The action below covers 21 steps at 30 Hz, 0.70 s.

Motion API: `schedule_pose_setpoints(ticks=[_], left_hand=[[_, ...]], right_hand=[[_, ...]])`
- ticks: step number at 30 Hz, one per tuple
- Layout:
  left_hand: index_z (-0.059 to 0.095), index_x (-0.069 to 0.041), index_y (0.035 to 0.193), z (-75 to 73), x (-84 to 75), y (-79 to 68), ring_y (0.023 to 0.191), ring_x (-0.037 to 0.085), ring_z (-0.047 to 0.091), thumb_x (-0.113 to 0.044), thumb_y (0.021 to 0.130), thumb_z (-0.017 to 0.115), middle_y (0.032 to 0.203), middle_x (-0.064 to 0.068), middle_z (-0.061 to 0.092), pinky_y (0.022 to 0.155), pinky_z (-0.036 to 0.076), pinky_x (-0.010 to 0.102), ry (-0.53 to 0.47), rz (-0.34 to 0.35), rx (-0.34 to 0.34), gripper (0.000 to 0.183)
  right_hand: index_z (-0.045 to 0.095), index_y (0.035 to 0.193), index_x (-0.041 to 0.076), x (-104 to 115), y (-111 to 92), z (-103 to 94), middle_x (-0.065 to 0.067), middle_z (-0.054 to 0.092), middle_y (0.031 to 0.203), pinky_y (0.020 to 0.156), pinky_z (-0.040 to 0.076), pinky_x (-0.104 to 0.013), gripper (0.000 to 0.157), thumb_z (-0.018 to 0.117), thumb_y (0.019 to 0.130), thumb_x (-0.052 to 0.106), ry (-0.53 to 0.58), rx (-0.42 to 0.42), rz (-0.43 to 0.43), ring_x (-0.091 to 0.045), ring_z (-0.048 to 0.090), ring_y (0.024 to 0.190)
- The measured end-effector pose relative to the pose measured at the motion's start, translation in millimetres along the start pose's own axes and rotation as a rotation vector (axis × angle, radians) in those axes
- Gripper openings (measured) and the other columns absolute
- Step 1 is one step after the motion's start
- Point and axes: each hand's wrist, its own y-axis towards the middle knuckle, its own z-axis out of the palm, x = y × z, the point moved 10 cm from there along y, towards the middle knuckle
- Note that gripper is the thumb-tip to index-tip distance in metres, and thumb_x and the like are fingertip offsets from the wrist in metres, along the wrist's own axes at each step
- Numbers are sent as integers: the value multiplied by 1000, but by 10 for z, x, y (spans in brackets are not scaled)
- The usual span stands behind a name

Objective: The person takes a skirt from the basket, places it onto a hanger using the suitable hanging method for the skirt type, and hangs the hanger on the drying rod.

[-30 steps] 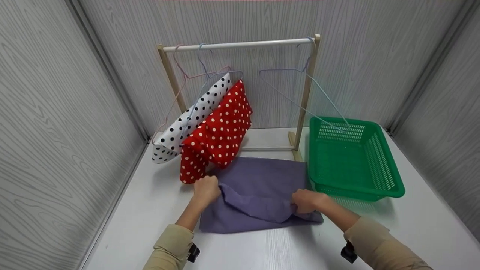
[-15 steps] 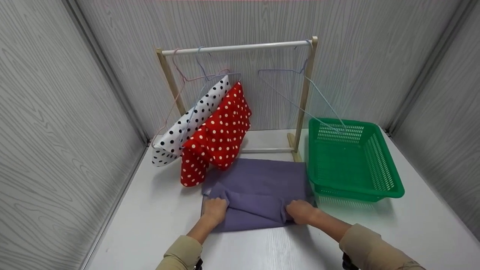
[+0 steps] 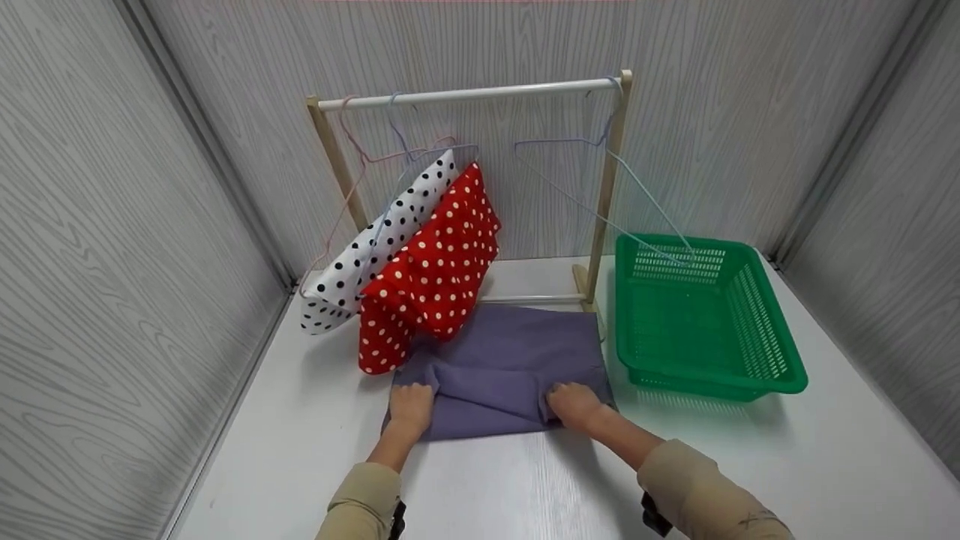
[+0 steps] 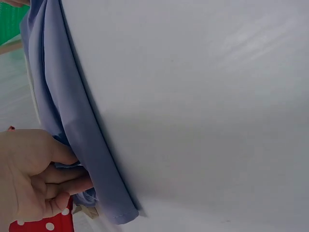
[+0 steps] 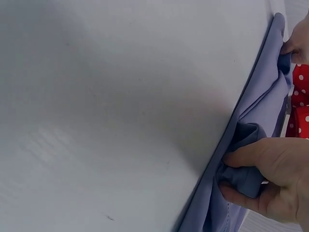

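Note:
A purple cloth (image 3: 540, 337) lies on the white table in front of the rack, with a raised fold running across its near half. My left hand (image 3: 412, 409) pinches that fold near the cloth's left side; in the left wrist view the fingers (image 4: 72, 183) curl into the fabric. Toward the right side, my right hand (image 3: 576, 405) grips the other end of the fold, and the right wrist view shows bunched cloth (image 5: 244, 179) between thumb and fingers. The fingertips of both hands are partly hidden in the fabric.
Behind the cloth stands a rack with a white rail (image 3: 472, 94). A white black-dotted cloth (image 3: 352, 266) and a red dotted cloth (image 3: 442, 255) hang at its left on hangers. A bare hanger (image 3: 651, 196) hangs at the right, overlapping a green basket (image 3: 694, 322).
Both hands drew the fold toward the near edge, then shifted with the cloth slightly left and away from the body. The hands are closer together than a second ago.

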Motion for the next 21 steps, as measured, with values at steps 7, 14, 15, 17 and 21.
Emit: schedule_pose_setpoints(ticks=[7, 14, 15, 17, 21], left_hand=[[68, -3, 74, -3, 146, -53, 69, 29, 62, -3, 78, 61, 71, 13, 63, 66, 43, 41, 18, -3, -63, 8], [67, -3, 74, 52, 178, -39, 68, 28, 62, -3, 79, 61, 70, 13, 63, 64, 46, 40, 33, -6, -52, 8], [67, -3, 74, 59, 180, -36, 68, 27, 62, -3, 79, 61, 70, 12, 63, 64, 46, 40, 37, -10, -46, 8], [67, -3, 74, 65, 177, -29, 67, 27, 62, -4, 80, 61, 70, 12, 63, 64, 46, 41, 46, -11, -40, 9], [69, -3, 75, 57, 165, -4, 68, 27, 62, -4, 82, 59, 71, 12, 64, 63, 47, 40, 38, -6, -41, 11]], right_hand=[[64, 85, 0, -44, 127, 6, -12, 57, 76, 59, 51, -36, 11, 69, 76, 2, -34, -94, 18, -26, 60, 70], [64, 96, -1, -79, 110, 26, -13, 60, 87, 63, 51, -37, 19, 68, 77, 0, -9, -93, 6, -28, 61, 75], [64, 97, 0, -79, 101, 29, -13, 61, 89, 65, 51, -37, 20, 68, 77, 1, -8, -84, -1, -28, 61, 77], [64, 99, 0, -82, 82, 33, -13, 61, 90, 70, 51, -37, 22, 68, 77, 2, -7, -68, -10, -28, 61, 80], [63, 102, 0, -103, 38, 29, -13, 62, 90, 75, 49, -37, 26, 69, 77, 2, 6, -56, -6, -28, 61, 83]])
